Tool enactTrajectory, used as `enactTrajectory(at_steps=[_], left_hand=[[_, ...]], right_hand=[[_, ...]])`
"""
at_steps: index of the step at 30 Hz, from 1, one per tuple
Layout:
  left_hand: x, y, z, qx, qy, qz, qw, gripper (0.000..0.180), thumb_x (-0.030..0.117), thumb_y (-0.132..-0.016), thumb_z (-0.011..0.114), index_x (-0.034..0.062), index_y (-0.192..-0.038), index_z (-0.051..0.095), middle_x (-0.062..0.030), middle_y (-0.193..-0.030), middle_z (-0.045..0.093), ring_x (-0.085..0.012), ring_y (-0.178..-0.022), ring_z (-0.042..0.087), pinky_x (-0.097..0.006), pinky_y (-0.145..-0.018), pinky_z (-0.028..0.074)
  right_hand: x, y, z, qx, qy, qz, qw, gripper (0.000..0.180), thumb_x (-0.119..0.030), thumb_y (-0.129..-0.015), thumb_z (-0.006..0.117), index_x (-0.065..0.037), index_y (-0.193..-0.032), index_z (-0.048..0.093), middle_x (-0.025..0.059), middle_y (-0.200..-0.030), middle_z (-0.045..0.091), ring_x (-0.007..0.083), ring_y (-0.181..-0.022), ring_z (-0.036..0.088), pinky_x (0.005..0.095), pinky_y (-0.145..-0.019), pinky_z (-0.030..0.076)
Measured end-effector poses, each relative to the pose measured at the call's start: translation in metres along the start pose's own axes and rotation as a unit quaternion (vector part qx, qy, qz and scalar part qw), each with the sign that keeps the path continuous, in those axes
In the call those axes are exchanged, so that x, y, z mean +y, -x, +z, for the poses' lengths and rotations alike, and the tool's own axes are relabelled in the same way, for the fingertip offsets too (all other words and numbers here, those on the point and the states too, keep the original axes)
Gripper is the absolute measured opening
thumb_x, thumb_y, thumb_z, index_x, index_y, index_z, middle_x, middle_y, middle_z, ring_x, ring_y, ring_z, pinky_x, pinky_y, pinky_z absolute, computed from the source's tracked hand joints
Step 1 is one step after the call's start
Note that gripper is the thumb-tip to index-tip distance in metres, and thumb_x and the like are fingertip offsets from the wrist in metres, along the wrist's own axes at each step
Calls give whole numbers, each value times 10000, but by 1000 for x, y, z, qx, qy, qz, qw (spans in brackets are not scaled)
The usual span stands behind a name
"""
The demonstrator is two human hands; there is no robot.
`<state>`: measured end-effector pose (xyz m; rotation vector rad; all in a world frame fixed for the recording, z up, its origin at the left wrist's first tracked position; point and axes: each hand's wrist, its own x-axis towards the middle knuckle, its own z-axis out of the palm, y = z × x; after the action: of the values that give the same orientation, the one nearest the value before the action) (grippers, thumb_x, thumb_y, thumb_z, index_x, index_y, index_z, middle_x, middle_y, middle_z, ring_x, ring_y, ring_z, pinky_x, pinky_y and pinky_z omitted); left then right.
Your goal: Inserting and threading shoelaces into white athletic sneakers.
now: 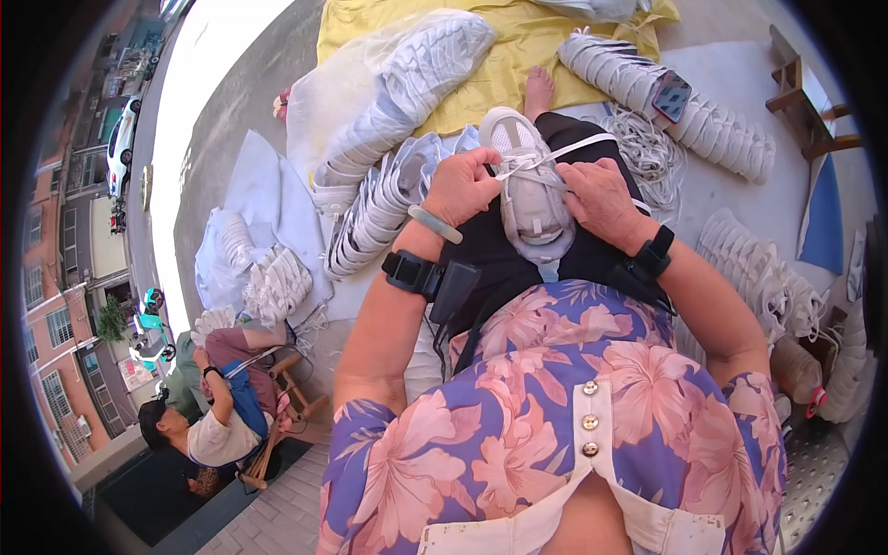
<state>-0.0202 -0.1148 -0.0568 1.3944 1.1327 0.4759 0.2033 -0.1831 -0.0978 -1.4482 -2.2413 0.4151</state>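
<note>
the shoe (pixel 539 205) sits on the lap, between the thighs in black trousers (pixel 484 231), its toe seeming to point away from the body. the left hand (pixel 460 190) is at its left side, thumb and forefinger pinched together on the lace (pixel 589 142); the right hand (pixel 606 205) is at the other edge of the lacing, thumb and forefinger also together and looking clamped on lace, though the fingertips partly hide what they grip. one loose length of lace stretches out past the right hand.

the shoe should be light. its pale upper, with mesh at the toe, looks soft and likely to give under a squeeze, while the sole is probably firmer, so a steady hold belongs low along the sides or at the heel. it rests against cloth and may rock or twist if one side is pulled harder. the lace looks flat, thin and limp, easy to bend and likely to fold over itself; it is best taken near the eyelets or close to a tip. neither seems fragile or very slippery
</note>
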Motion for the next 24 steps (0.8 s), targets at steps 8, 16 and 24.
enactTrajectory(at_steps=[8, 16, 24], left_hand=[[-1, -14, 14, -45, -247, 56, 966, 211, 187, -801, 607, 14, -916, 640, -12, -632, 593, -77, -592, 539, -254, -570, 442], [-8, -16, 14, 27, 187, -15, 982, 245, 273, -861, 567, 41, -878, 646, 11, -827, 603, -60, -767, 507, -203, -703, 393], [-62, -29, 14, 142, 3, 1, 990, 232, 264, -869, 542, 58, -815, 636, 11, -808, 582, -80, -772, 520, -217, -705, 394]], right_hand=[[-7, 0, -1, 33, -108, 45, 993, 71, -128, -758, 563, -68, -792, 579, 90, -722, 552, 271, -694, 563, 371, -635, 410], [-6, 32, -44, -11, -199, 53, 978, 62, -98, -761, 578, -45, -730, 572, 111, -667, 528, 312, -656, 551, 382, -587, 434], [19, 127, -114, 15, -3, 16, 1000, 61, 10, -697, 596, -23, -741, 569, 98, -629, 469, 286, -569, 484, 368, -501, 368]])
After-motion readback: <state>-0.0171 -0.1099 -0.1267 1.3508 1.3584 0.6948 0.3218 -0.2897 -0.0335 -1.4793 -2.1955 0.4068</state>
